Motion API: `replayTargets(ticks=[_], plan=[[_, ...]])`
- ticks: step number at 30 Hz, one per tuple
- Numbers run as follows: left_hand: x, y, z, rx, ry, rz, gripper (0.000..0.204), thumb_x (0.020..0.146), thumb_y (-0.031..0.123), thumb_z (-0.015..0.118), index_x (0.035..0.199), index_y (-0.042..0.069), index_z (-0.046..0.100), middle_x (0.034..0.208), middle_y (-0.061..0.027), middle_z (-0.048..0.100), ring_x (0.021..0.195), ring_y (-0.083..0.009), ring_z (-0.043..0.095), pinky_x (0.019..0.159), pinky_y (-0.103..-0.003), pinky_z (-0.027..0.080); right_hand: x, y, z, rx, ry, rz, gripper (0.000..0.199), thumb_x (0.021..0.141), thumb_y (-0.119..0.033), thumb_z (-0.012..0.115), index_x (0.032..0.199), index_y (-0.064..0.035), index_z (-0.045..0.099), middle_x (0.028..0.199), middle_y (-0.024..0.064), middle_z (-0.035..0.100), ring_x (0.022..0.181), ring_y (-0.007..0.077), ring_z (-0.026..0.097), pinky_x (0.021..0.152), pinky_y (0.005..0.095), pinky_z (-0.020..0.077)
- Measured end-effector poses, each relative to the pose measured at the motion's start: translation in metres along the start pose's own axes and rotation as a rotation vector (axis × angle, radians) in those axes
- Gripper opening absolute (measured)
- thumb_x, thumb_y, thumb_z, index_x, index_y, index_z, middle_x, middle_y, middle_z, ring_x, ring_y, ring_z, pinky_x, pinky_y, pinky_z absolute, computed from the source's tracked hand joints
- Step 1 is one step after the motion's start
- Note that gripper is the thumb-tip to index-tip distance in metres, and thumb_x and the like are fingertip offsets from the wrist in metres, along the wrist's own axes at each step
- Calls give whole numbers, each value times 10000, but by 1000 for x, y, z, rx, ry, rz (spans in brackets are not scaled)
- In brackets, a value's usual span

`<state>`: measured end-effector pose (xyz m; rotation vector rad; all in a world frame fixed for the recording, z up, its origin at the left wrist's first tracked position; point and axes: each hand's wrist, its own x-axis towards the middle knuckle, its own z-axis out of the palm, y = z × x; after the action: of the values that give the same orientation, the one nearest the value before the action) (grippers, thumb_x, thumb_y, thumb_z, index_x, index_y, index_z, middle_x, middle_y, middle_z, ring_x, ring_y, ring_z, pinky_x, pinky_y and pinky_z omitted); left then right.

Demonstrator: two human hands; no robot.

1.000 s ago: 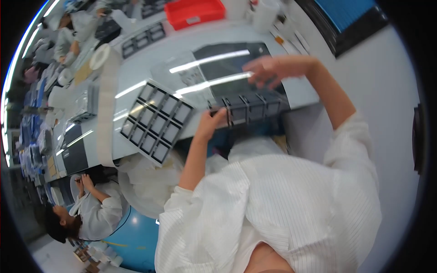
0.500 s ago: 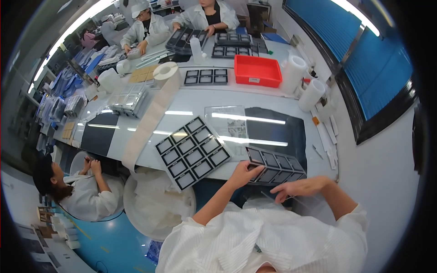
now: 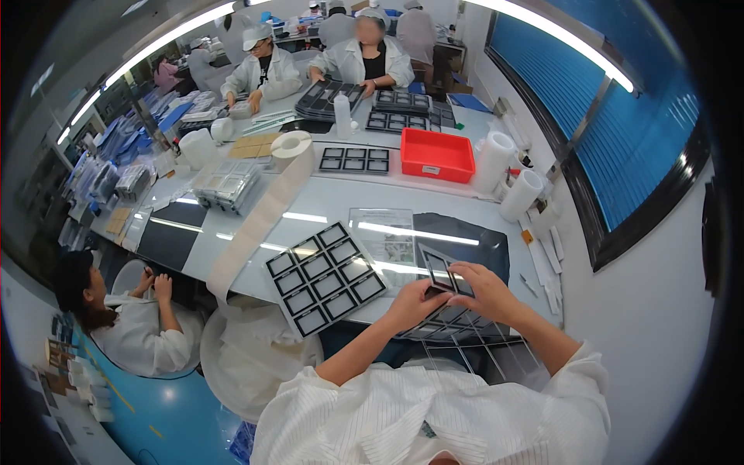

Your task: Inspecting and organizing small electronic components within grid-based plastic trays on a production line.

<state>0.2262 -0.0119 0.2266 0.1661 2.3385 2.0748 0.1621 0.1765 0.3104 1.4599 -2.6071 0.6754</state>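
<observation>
Left hand (image 3: 415, 307): one item, a black-framed panel (image 3: 439, 269), pinched at its left side between thumb and fingers; we cannot make out the fingers hidden underneath. Right hand (image 3: 487, 292): fingers bent over the same panel's right side, gripping it. We hold this panel tilted, in front of us at the counter's (image 3: 182, 267) near edge. Below the hands: a see-through sheet (image 3: 474, 345) with pale grid lines; we cannot tell whether it joins the panel.

On the counter, to the left of our hands: one twelve-window panel (image 3: 328, 277), lying at a slant. Beyond our hands: one clear sheet (image 3: 381, 222) beside one dark sheet (image 3: 473, 229). Farther back: one red tray (image 3: 436, 175), one six-window panel (image 3: 354, 160), and one tape roll (image 3: 292, 142).
</observation>
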Motion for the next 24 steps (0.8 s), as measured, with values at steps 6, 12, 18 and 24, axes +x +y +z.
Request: replayTargets(ticks=[6, 12, 18, 24], plan=[[9, 3, -15, 126, 99, 168, 253, 855, 253, 664, 876, 2, 639, 708, -141, 621, 601, -233, 576, 565, -344, 438, 17, 12, 12, 141, -52, -87, 476, 861, -263, 628, 1258, -27, 515, 1233, 166, 565, 1089, 357, 557, 920, 404, 452], [8, 12, -34, 214, 25, 130, 140, 859, 161, 642, 936, 44, 648, 773, -120, 655, 721, -261, 628, 652, -343, 474, 24, 24, 35, 330, 36, 1, 360, 969, -266, 473, 1216, -23, 569, 1148, 175, 618, 1044, 350, 586, 901, 366, 464], [14, 14, -40, 194, 2, 164, 264, 901, 128, 616, 1153, 51, 630, 830, -43, 678, 749, -100, 584, 715, -266, 474, 31, 23, 38, 306, 316, 136, 301, 993, -159, 422, 1119, 31, 618, 1036, 183, 668, 971, 285, 647, 858, 331, 482], [15, 36, -60, -186, -142, 19, 273, 869, 128, 674, 1113, 15, 624, 962, 5, 649, 864, -58, 560, 755, -228, 461, 47, 3, 22, 24, 412, -91, 271, 835, -21, 600, 1104, -37, 624, 1015, 154, 670, 931, 323, 645, 798, 382, 518]])
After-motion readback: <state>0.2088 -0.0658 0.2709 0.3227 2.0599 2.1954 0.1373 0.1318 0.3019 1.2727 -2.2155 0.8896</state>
